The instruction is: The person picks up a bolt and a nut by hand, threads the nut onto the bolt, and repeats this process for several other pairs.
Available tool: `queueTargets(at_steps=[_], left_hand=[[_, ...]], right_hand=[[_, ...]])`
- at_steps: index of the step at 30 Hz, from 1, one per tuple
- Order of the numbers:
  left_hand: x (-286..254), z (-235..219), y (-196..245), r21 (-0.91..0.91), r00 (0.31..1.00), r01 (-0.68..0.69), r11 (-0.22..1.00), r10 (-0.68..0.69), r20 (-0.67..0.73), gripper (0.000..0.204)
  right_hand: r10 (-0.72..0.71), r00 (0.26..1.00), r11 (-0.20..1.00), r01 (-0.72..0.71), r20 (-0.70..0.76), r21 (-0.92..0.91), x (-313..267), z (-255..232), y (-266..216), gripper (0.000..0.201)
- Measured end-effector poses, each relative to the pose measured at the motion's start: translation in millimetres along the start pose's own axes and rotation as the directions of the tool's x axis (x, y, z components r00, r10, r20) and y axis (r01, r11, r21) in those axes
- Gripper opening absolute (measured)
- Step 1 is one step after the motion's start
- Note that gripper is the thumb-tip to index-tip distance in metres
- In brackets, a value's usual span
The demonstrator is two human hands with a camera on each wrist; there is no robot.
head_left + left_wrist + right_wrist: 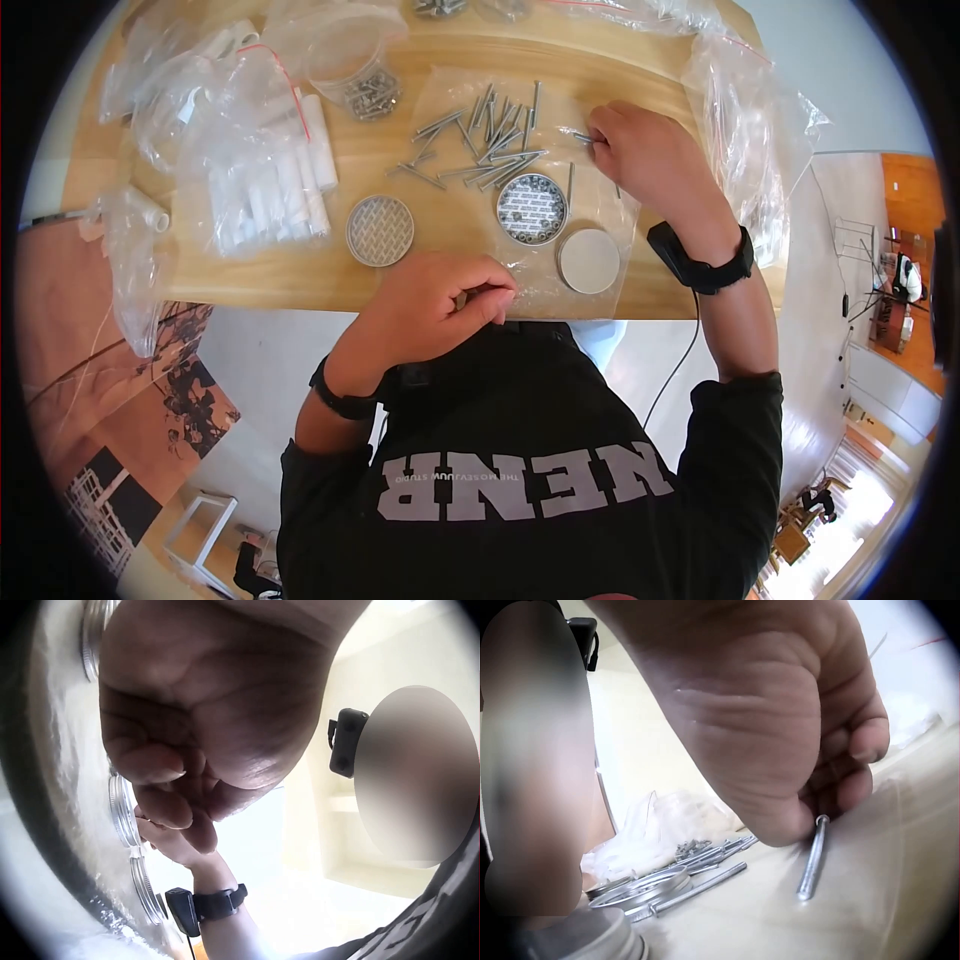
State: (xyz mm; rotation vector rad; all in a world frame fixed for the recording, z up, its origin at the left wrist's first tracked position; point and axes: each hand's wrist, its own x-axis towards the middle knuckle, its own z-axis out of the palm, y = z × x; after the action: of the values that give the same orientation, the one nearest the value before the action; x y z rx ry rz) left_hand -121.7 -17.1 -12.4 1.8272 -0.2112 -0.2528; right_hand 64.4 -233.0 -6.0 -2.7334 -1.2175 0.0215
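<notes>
My right hand (645, 150) is low over the right side of a clear plastic sheet. Its fingertips pinch a long metal bolt (583, 138), whose end pokes out to the left. Another bolt (814, 859) lies just under this hand. More bolts (495, 135) are scattered in a loose pile to the left. Between the hands sits a round tin (533, 208) with small nuts in it. My left hand (430, 305) hovers by the table's front edge, fingers loosely curled and holding nothing. Two round lids, one patterned (380, 230) and one plain (589, 262), flank the tin.
A plastic bag of white tubes (270, 190) covers the table's left side. Behind it, a clear tub (372, 92) holds small metal parts. Crumpled plastic bags (740, 130) lie along the right edge. A cable (672, 360) hangs from the right wrist device.
</notes>
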Motion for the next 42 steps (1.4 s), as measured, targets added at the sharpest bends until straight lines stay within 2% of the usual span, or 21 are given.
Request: queueTargets(at_steps=[2, 5, 7, 8, 10, 11, 13, 15, 17, 19, 23, 25, 27, 29, 30, 32, 33, 35, 37, 39, 42], left_hand=[[-3, 2, -2, -0.004, 1.0, 0.012, 1.0, -0.012, -0.011, 0.009], [-7, -1, -1, -0.011, 0.999, 0.034, 0.999, -0.034, -0.025, 0.009], [-8, -1, -1, -0.018, 0.998, 0.048, 0.999, -0.048, -0.037, 0.009], [-8, 0, -2, -0.036, 0.997, 0.059, 0.998, -0.061, -0.04, 0.009], [-5, 1, -3, -0.059, 0.997, 0.072, 0.996, -0.074, -0.033, 0.01], [-2, 2, -1, -0.073, 0.997, 0.074, 0.995, -0.075, -0.021, 0.01], [3, 6, 2, -0.094, 0.997, 0.074, 0.993, -0.073, 0.009, 0.01], [7, 12, 4, -0.116, 0.999, -0.032, 0.993, 0.028, -0.038, 0.011], [11, 6, 13, -0.115, 1.0, 0.024, 0.993, -0.023, 0.008, 0.011], [10, 3, 14, -0.106, 0.995, 0.088, 0.99, -0.083, 0.053, 0.011], [5, 3, 4, -0.092, 0.995, 0.024, 0.995, -0.015, 0.098, 0.011], [2, 4, -1, -0.103, 0.994, -0.013, 0.995, 0.025, 0.111, 0.012], [0, 3, -3, -0.009, 0.99, -0.096, 0.995, 0.096, 0.1, 0.009], [-3, 0, -3, -0.013, 0.991, -0.087, 0.996, 0.088, 0.1, 0.012], [-3, -1, -3, -0.016, 0.991, -0.085, 0.996, 0.086, 0.106, 0.015], [-6, -8, -2, 0.022, 0.991, -0.054, 0.998, 0.05, 0.127, 0.02], [-8, -10, -3, 0.064, 0.989, -0.025, 0.998, 0.015, 0.144, 0.025], [-11, -11, -6, 0.039, 0.991, -0.023, 0.999, 0.017, 0.136, 0.028], [-13, -11, -7, 0.017, 0.992, -0.017, 1.0, 0.015, 0.126, 0.031], [-14, -11, -5, -0.044, 0.993, 0.024, 0.999, -0.018, 0.114, 0.032], [-16, -13, -6, -0.054, 0.996, 0.047, 0.997, -0.043, 0.082, 0.031]], right_hand=[[-0.003, 1.0, 0.999, 0.003, 0.004, -0.046, 3, 0, 0, 0.01], [-0.031, 0.998, 0.998, 0.028, 0.062, 0.062, 2, -7, 8, 0.012], [-0.03, 1.0, 0.947, 0.028, 0.002, 0.319, -6, -24, 4, 0.012], [-0.036, 0.999, 0.945, 0.031, 0.009, 0.326, -11, -36, -5, 0.012], [0.133, 0.986, 0.707, -0.165, 0.099, 0.688, -27, -56, -29, 0.009], [0.108, 0.989, 0.6, -0.147, 0.103, 0.786, -35, -51, -38, 0.008], [0.052, 0.998, 0.526, -0.061, 0.039, 0.848, -44, -38, -60, 0.01], [0.036, 0.999, 0.479, -0.047, 0.034, 0.877, -52, -27, -72, 0.011], [-0.004, 1.0, 0.424, -0.02, 0.024, 0.906, -57, -15, -82, 0.013], [0.0, 0.997, 0.355, 0.07, -0.075, 0.932, -61, 0, -90, 0.015], [-0.005, 0.995, 0.258, 0.093, -0.095, 0.962, -68, 17, -95, 0.016], [0.004, 0.998, 0.264, 0.054, -0.057, 0.963, -69, 12, -99, 0.015], [0.004, 1.0, 0.262, 0.018, -0.019, 0.965, -66, 6, -101, 0.014], [-0.046, 0.999, 0.487, 0.023, 0.0, 0.873, -63, -1, -94, 0.015], [-0.047, 0.999, 0.486, 0.021, 0.002, 0.873, -60, -6, -91, 0.015], [-0.056, 0.998, 0.734, 0.065, -0.036, 0.676, -53, -13, -83, 0.015], [-0.053, 0.998, 0.737, 0.06, -0.031, 0.674, -48, -13, -81, 0.015], [-0.099, 0.99, 0.897, 0.132, -0.099, 0.422, -37, -9, -77, 0.013], [-0.125, 0.99, 0.923, 0.142, -0.068, 0.358, -29, -4, -74, 0.013], [-0.177, 0.984, 0.961, 0.169, 0.015, 0.218, -23, -1, -73, 0.012], [-0.188, 0.98, 0.971, 0.175, 0.066, 0.164, -19, -3, -75, 0.011]])
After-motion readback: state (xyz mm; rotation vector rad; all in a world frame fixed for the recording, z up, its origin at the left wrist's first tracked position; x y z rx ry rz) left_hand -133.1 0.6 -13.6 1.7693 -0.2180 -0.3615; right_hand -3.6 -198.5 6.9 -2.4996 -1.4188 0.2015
